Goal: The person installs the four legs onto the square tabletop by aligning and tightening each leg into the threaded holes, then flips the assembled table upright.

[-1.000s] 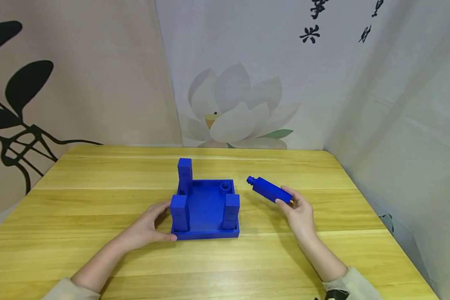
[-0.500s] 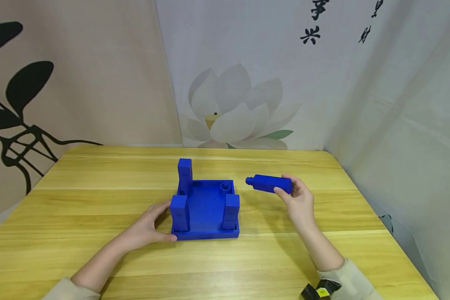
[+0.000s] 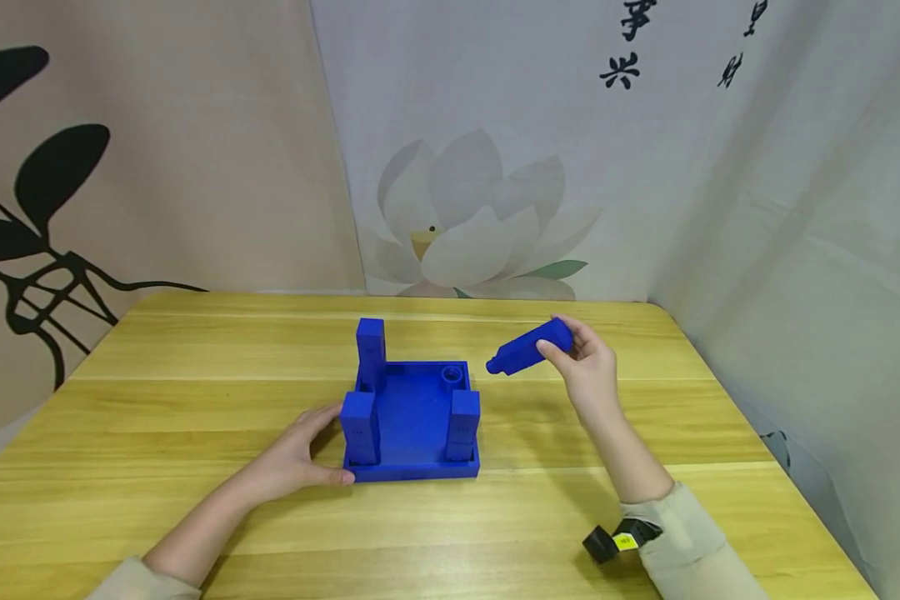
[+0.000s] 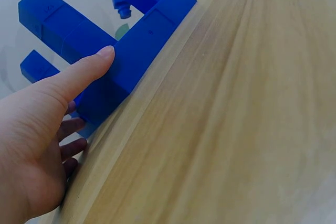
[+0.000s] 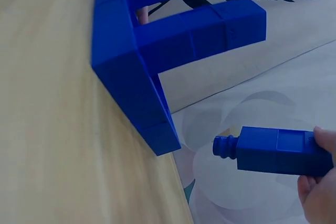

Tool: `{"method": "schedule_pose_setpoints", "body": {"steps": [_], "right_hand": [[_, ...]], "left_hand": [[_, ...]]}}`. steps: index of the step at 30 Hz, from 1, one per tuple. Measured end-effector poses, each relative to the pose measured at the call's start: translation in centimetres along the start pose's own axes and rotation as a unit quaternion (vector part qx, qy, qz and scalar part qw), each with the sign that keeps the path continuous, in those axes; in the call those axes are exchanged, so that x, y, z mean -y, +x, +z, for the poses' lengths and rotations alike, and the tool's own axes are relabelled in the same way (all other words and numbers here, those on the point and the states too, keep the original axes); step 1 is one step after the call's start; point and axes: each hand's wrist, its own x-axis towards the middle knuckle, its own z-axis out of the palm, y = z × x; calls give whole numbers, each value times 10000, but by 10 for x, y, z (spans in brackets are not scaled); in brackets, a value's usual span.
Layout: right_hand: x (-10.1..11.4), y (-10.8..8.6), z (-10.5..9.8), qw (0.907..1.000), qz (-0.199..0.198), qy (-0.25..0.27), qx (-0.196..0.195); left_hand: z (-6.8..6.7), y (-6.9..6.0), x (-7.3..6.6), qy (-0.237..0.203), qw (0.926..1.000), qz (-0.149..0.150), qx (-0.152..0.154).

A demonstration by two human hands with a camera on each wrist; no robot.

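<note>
A blue square toy tabletop (image 3: 412,429) lies upside down, its rim facing up. Blocky blue legs stand upright at three corners; a round socket (image 3: 452,377) shows at the far right corner. My left hand (image 3: 288,462) holds the tabletop's near left corner, thumb at the front wall and fingers along the left side. To the right, my right hand (image 3: 592,371) pinches a loose blue table leg (image 3: 523,348) near its thick end, above the table. The leg tilts, its threaded tip (image 5: 224,147) lower and toward the tabletop, apart from it.
The wooden table (image 3: 270,342) ends at a printed curtain (image 3: 480,83) behind. Another curtain hangs along the right side. A black device (image 3: 607,542) is strapped at my right wrist.
My right hand has risen and moved slightly left and away from me, turning the leg so its threaded end now points down to the left. The left hand and tabletop stay put.
</note>
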Motion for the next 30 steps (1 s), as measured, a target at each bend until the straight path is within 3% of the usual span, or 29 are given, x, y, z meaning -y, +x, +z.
{"method": "schedule_pose_setpoints", "body": {"steps": [8, 19, 30], "right_hand": [[2, 15, 7, 9995, 28, 309, 65], [2, 29, 22, 9917, 211, 1262, 103], [2, 39, 45, 9881, 79, 1455, 495]], "left_hand": [[0, 1, -1, -9, 10000, 88, -28], [1, 0, 2, -11, 9999, 91, -43], [-1, 0, 1, 2, 10000, 20, -8]]}}
